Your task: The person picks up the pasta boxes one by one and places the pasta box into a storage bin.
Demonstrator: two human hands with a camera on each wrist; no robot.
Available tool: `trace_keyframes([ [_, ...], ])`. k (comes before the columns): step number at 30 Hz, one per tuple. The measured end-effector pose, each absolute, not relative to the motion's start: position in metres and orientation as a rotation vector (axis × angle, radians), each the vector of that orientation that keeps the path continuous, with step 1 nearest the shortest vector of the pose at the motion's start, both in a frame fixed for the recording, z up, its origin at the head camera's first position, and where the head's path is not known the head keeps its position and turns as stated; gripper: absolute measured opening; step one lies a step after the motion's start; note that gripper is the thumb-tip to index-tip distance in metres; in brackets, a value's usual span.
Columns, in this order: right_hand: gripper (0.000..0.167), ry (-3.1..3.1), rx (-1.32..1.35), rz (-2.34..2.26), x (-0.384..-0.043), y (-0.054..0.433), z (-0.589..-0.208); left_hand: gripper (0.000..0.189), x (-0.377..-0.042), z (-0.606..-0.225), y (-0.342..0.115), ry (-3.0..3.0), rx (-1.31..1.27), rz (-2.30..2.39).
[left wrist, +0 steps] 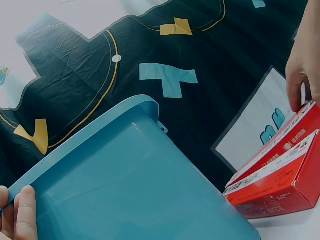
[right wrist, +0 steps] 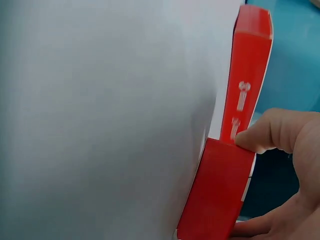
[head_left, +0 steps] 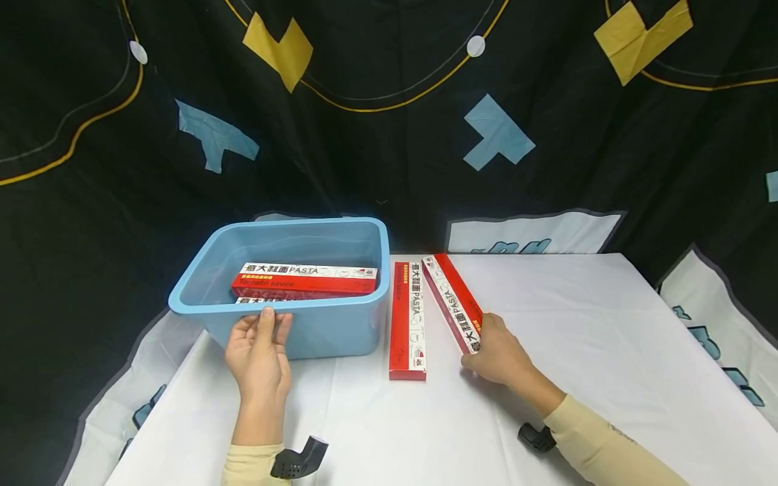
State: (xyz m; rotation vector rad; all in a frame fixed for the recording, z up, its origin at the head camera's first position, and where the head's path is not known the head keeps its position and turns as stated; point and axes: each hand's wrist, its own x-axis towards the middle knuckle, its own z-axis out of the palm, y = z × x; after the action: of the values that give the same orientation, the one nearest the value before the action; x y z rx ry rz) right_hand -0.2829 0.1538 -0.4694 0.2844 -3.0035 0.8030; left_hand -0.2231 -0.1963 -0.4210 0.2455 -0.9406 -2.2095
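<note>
A light-blue plastic bin (head_left: 337, 332) stands at the left of the table. My left hand (head_left: 260, 358) grips its front rim, thumb against the outside. Inside lie red-and-white pasta boxes (head_left: 306, 278), one above another, partly hidden by the front wall. My right hand (head_left: 503, 352) holds the near end of another pasta box (head_left: 451, 304), which slants away toward the back; in the right wrist view the thumb presses at the edge of this red box (right wrist: 217, 190). Between bin and right hand, a second pasta box (head_left: 407, 320) lies lengthwise on the table.
White cloth covers the table (head_left: 583, 351). Behind it hangs a black curtain (head_left: 377, 162) with yellow and blue patches. A black wrist device (head_left: 299, 460) sits at the left sleeve, and another black device (head_left: 536, 437) at the right sleeve.
</note>
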Motion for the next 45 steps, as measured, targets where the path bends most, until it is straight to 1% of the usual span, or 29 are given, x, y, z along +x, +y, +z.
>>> trace_keyframes([
  [3, 0.073, -3.037, 0.217, 0.735, -0.285, 0.163, -0.468, 0.039, -0.223, -0.42, -0.195, -0.946, 0.241, -2.214],
  [5, 0.068, -3.055, 0.197, 0.704, -0.286, 0.167, -0.467, 0.04, -0.223, -0.42, -0.195, -0.952, 0.242, -2.215],
  [11, 0.061, -3.006, 0.169, 0.748, -0.287, 0.181, -0.462, 0.041, -0.222, -0.419, -0.195, -0.973, 0.238, -2.212],
  [19, 0.073, -2.799, 0.045, 1.008, -0.278, 0.207, -0.451, 0.043, -0.222, -0.419, -0.194, -0.98, 0.245, -2.212],
  [31, 0.068, -2.507, -0.21, 1.355, -0.254, 0.233, -0.431, 0.045, -0.222, -0.419, -0.195, -0.959, 0.254, -2.214],
  [45, 0.07, -2.401, -0.193, 1.541, -0.225, 0.268, -0.403, 0.044, -0.223, -0.422, -0.196, -0.936, 0.259, -2.225],
])
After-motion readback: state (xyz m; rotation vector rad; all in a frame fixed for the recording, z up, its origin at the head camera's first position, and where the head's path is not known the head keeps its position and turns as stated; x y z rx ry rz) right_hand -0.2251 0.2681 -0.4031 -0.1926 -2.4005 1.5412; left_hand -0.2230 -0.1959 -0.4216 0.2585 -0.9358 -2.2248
